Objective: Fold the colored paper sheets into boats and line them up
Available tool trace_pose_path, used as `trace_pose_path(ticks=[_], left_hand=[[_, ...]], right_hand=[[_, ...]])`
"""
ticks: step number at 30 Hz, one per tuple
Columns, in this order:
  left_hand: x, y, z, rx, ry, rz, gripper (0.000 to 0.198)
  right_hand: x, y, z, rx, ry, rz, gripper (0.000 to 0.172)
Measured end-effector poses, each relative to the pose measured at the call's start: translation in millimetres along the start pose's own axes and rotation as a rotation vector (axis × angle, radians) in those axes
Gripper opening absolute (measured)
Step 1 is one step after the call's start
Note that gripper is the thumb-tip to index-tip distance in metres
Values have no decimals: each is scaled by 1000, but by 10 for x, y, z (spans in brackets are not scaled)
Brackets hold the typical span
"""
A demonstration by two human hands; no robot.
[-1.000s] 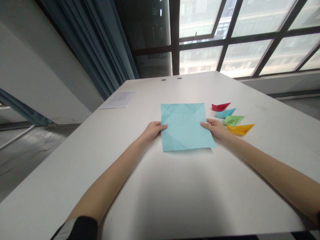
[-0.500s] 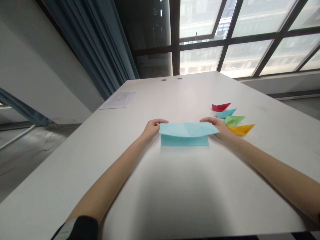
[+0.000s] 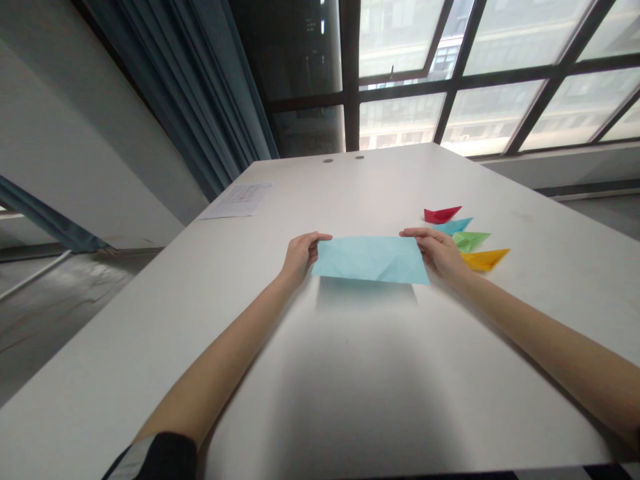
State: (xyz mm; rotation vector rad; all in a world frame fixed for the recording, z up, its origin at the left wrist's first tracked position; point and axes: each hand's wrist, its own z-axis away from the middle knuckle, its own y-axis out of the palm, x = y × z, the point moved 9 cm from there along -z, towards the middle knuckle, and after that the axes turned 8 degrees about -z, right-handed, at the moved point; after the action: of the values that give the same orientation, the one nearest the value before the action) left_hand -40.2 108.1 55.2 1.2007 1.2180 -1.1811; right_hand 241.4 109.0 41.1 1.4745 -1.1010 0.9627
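A light blue sheet of paper [image 3: 373, 260] with creases is held up just above the white table [image 3: 360, 380], its shadow falling below it. My left hand [image 3: 301, 255] pinches its far left corner between thumb and fingers. At the far right corner, my right hand [image 3: 436, 252] grips the paper the same way, index finger stretched along the edge. Beside my right hand stand folded paper pieces: red [image 3: 442, 215], blue [image 3: 454, 226], green [image 3: 471, 241] and yellow [image 3: 485, 259].
A printed sheet [image 3: 239, 201] lies near the table's left edge. Two round grommets sit at the far edge. Beyond are a blue curtain [image 3: 200, 87] and a dark-framed window [image 3: 400, 120].
Both hands have risen slightly with the paper. Its two layers showed apart before; now one broad face shows, tilted toward me, and the lower layer is no longer visible.
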Motion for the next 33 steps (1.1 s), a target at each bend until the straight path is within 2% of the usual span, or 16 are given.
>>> trace_pose_path(ticks=[3,8,11,16,22,27,33], left_hand=[[48,27,-12,33,4,-41,24],[134,123,0,115,5,-111,32],[152,187,29,155,-4,-83,37],[211,298,85,178,-69,1,45],[197,422,161,171,-101,114,46],[183,462,210,139,-186,266,35],[156,497,251,145,-187,251,31]], right_hand=[[-2,34,19,18,24,-26,18],[-43,69,45,69,-10,179,34],[-110,75,55,70,4,241,36],[-167,159,83,98,41,193,40],[-138,279,134,131,37,184,39],[-36,306,155,103,-13,219,32],[95,366,187,95,-136,379,26]])
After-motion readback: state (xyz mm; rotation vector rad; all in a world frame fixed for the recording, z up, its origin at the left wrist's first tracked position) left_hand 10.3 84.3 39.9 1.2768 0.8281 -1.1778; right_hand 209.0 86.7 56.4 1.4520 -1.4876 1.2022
